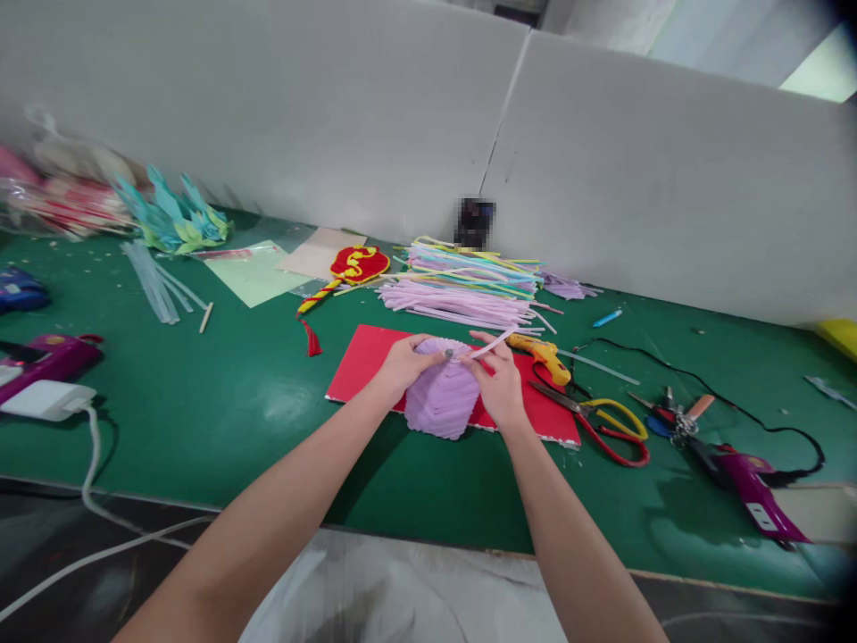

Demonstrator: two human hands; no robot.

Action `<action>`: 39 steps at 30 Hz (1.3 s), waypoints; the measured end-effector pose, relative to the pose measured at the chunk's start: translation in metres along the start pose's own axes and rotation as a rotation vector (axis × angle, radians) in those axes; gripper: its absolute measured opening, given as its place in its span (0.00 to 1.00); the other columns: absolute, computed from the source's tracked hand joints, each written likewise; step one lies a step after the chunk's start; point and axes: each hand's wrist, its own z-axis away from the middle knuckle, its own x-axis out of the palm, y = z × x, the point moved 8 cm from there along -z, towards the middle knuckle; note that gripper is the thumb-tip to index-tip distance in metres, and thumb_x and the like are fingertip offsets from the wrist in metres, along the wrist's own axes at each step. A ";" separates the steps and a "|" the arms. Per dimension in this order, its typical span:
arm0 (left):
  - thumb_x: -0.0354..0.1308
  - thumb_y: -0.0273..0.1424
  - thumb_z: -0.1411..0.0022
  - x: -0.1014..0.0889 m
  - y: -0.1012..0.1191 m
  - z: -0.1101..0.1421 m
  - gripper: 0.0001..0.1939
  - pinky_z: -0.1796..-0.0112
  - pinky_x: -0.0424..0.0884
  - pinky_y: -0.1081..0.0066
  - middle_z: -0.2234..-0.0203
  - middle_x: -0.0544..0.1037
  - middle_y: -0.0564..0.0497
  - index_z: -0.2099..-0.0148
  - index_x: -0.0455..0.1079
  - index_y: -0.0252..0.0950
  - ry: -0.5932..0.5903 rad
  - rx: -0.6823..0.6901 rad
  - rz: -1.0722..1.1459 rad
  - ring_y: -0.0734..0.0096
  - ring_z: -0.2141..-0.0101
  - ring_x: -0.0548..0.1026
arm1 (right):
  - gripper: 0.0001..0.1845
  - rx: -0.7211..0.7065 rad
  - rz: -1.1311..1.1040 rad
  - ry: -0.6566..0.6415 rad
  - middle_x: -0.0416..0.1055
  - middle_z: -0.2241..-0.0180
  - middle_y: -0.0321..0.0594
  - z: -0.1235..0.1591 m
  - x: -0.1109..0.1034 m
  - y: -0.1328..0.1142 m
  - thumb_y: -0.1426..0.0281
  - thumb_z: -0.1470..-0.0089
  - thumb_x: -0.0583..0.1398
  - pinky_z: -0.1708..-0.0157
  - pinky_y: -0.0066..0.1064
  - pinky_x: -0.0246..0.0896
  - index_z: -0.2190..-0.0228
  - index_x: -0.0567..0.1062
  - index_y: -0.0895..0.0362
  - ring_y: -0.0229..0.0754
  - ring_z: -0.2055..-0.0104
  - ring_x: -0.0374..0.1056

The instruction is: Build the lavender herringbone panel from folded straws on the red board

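My left hand [406, 362] grips the upper left edge of a fuzzy lilac panel [442, 402] made of ribbed pipe-cleaner rows. A lilac pipe cleaner [494, 343] is pinched in my right hand [501, 379], its free end pointing up and right, its other end at the panel's top. Beneath both hands lies a red board [361, 357] with a pale edge. Just right of my right hand, a yellow glue gun [545, 355] rests partly on the board. Beside it lie scissors [603, 415] with one yellow and one red handle.
Bundled pastel pipe cleaners [461, 299] lie behind the board, near a red and yellow fan-shaped ornament [360, 264]. Glue sticks [157, 281] sit at left. Keys [681, 424], a black cord and a purple power strip [756, 491] occupy the right side of the green table [234, 420].
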 end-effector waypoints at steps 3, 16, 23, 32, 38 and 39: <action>0.66 0.41 0.59 0.000 0.000 0.000 0.19 0.70 0.65 0.73 0.73 0.76 0.52 0.66 0.73 0.34 0.003 -0.001 0.005 0.70 0.72 0.71 | 0.06 -0.043 0.032 -0.002 0.68 0.52 0.39 0.001 0.001 -0.003 0.66 0.49 0.60 0.45 0.46 0.51 0.73 0.77 0.52 0.46 0.47 0.59; 0.66 0.41 0.59 0.003 0.000 0.001 0.20 0.68 0.66 0.70 0.72 0.77 0.50 0.64 0.74 0.34 -0.013 0.029 0.017 0.68 0.71 0.72 | 0.08 -0.144 0.167 0.031 0.63 0.49 0.42 0.005 0.004 -0.004 0.66 0.46 0.57 0.46 0.46 0.51 0.69 0.75 0.52 0.46 0.46 0.56; 0.66 0.41 0.59 0.004 -0.003 0.000 0.19 0.72 0.64 0.74 0.75 0.75 0.53 0.66 0.73 0.34 -0.011 0.027 -0.010 0.72 0.74 0.70 | 0.07 -0.181 0.217 0.045 0.61 0.48 0.43 0.006 0.007 -0.007 0.67 0.44 0.55 0.46 0.46 0.51 0.69 0.73 0.53 0.46 0.46 0.55; 0.67 0.41 0.59 0.003 -0.004 0.000 0.20 0.72 0.64 0.75 0.75 0.75 0.53 0.64 0.73 0.34 -0.002 0.023 -0.013 0.73 0.74 0.69 | 0.08 -0.182 0.227 0.032 0.62 0.48 0.43 0.006 0.008 -0.010 0.68 0.44 0.55 0.45 0.45 0.50 0.71 0.72 0.54 0.46 0.45 0.54; 0.66 0.40 0.58 0.003 -0.004 -0.001 0.20 0.70 0.66 0.73 0.71 0.76 0.51 0.62 0.73 0.34 -0.001 0.004 0.027 0.70 0.71 0.72 | 0.07 0.009 -0.033 0.094 0.66 0.52 0.43 0.003 -0.003 0.000 0.66 0.50 0.60 0.47 0.42 0.53 0.67 0.73 0.54 0.44 0.49 0.61; 0.66 0.39 0.58 0.004 -0.004 -0.001 0.20 0.70 0.67 0.73 0.71 0.76 0.51 0.62 0.73 0.34 -0.004 0.000 0.026 0.70 0.71 0.72 | 0.08 0.056 -0.105 0.091 0.67 0.53 0.43 0.003 -0.004 0.004 0.65 0.50 0.60 0.47 0.42 0.55 0.67 0.73 0.55 0.44 0.50 0.62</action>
